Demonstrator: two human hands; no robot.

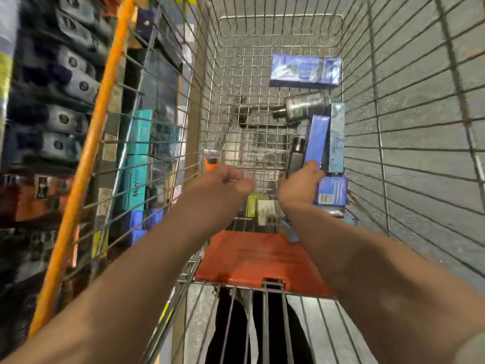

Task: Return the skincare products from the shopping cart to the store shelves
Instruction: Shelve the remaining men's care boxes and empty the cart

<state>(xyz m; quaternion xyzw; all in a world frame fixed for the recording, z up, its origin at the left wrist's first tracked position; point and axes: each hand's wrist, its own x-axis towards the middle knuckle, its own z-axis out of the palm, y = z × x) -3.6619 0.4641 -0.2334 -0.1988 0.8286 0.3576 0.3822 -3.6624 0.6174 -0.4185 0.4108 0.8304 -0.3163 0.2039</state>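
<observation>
Both arms reach into the wire shopping cart point(275, 43). The right hand point(300, 183) grips the near end of a blue box point(317, 137), its fingers point(311, 165) curled round the box together with a dark bottle point(295, 156) just left of it. The left hand point(225, 183) hangs above the cart floor with its fingers loosely curled, holding nothing.

Lying along the right side of the cart: a pale blue box point(337, 137) touching the held box, a blue barcode box point(332, 190) nearer, a grey bottle point(301, 105) farther, and a large blue box point(305, 70) at the far end. A red seat flap point(262, 258) lies at the near end. Store shelves point(65, 101) with boxed goods stand on the left; the frame is blurred.
</observation>
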